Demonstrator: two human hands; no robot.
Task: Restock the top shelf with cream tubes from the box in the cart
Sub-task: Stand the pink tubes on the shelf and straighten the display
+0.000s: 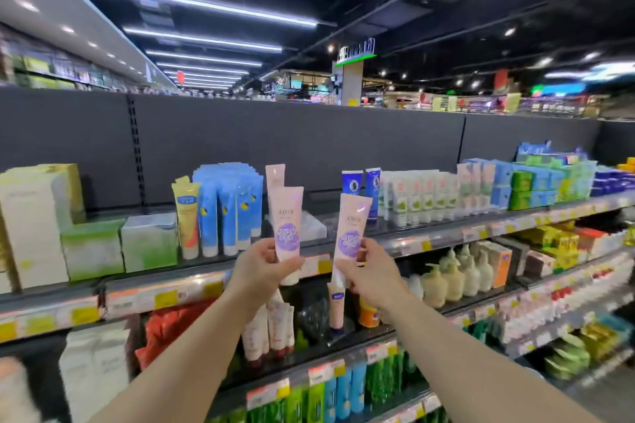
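In the head view, two bare arms reach up toward the top shelf [429, 237] of a shop aisle. The left hand [264, 266] grips a pink cream tube [288, 223] near its lower end, fingers [275, 252] and thumb curled round it. This tube stands nearly upright, its long axis vertical, flat crimped end pointing up and white cap end pointing down just below the fingers. A purple patch on its front faces the camera.

The right hand [369, 273] pinches a second pink tube [352, 233] low on its body, its fingers [366, 251] curled at the tube's right edge. This one leans a little to the right at the top, its long axis close to vertical, crimped end up, cap end down below the fingers. The two tubes are side by side with a small gap between them, both held in front of the shelf's front edge, not resting on it.

Above and just behind the left hand's fingers, a third pink tube [275, 175] stands upright on the top shelf. Left of those fingers stand blue tubes [226, 213] and a yellow tube [187, 216], then green-and-white boxes [92, 247]. Above and right of the right hand's fingers stand two dark blue tubes [360, 185] and a row of white tubes [419, 199]. Below both hands, lower shelves carry pump bottles [453, 278] and more tubes; much of this is blurred.
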